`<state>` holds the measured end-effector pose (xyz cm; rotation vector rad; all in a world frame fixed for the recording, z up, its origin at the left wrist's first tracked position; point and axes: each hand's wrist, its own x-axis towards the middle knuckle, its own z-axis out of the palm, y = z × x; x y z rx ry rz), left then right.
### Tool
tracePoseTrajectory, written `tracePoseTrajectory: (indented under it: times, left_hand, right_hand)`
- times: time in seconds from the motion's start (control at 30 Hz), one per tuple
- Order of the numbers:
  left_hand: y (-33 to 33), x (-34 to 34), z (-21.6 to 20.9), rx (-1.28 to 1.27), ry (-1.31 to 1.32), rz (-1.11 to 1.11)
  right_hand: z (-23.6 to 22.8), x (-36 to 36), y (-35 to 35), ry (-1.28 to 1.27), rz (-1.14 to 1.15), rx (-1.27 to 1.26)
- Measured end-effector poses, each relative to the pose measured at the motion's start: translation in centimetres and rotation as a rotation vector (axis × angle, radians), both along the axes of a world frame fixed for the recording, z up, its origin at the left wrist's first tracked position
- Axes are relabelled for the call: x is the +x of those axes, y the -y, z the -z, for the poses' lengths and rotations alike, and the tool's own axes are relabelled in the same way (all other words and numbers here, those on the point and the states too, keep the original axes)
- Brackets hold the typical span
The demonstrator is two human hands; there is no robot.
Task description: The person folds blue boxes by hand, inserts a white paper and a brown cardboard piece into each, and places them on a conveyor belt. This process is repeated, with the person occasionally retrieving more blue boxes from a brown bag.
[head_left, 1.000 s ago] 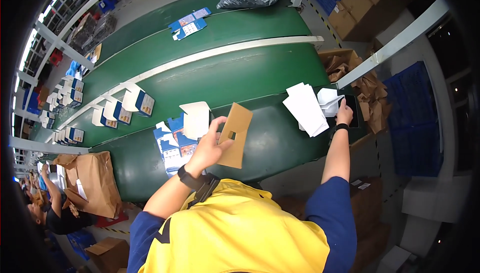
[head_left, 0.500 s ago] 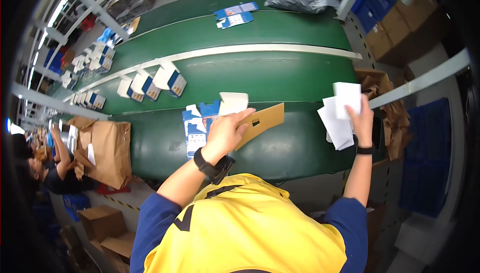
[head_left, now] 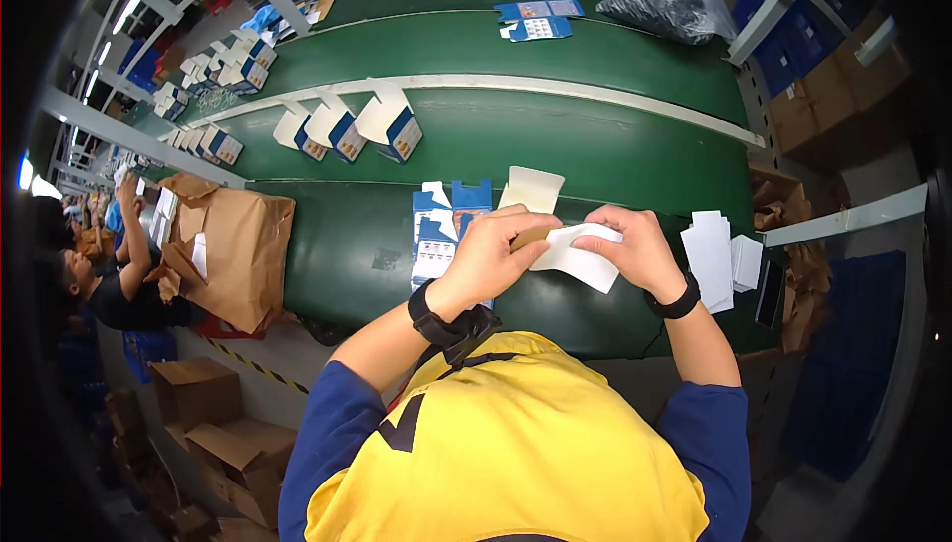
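Observation:
Over the near green work surface [head_left: 347,264], my two hands are close together. My left hand [head_left: 491,252] is closed on a brown cardboard piece [head_left: 535,234], mostly hidden by the fingers. My right hand [head_left: 637,246] pinches a bent white paper sheet [head_left: 585,266], which meets the cardboard between the hands. Just beyond them stands an upright cream carton flap [head_left: 533,189]; what lies under it is hidden. Flat blue-and-white cartons [head_left: 434,249] lie left of my left hand. Right of my right wrist are long white sheets [head_left: 706,262] and a smaller white stack [head_left: 746,264].
Open blue-and-white boxes [head_left: 393,127] stand on the middle belt. A large brown paper bag [head_left: 243,254] is at the left, beside another person [head_left: 124,284]. A dark flat object [head_left: 769,294] lies at the right edge. A metal rail [head_left: 853,215] juts in there.
My right hand has moved left from the white sheets, bringing one to the cardboard in my left hand. The cardboard is now largely covered by hands and paper. The view has shifted.

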<state>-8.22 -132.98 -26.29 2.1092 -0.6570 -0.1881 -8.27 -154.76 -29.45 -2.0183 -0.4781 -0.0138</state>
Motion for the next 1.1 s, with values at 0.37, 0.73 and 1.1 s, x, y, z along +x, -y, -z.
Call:
tracePoseTrajectory:
  times: [0.37, 0.73, 1.1]
  left_hand:
    - [1.3, -2.1, 0.1, -0.052, 0.774, -0.148]
    - [1.5, -2.2, -1.1, -0.083, 1.008, 0.014]
    - [1.9, -2.2, -1.7, -0.033, 1.322, 0.353]
  right_hand:
    - [-1.1, -2.1, -2.1, 0.189, 0.291, 0.143]
    - [-1.4, -3.4, 0.3, 0.489, 0.364, -0.347]
    - [-5.0, -3.6, 1.5, 0.503, -0.229, -0.258]
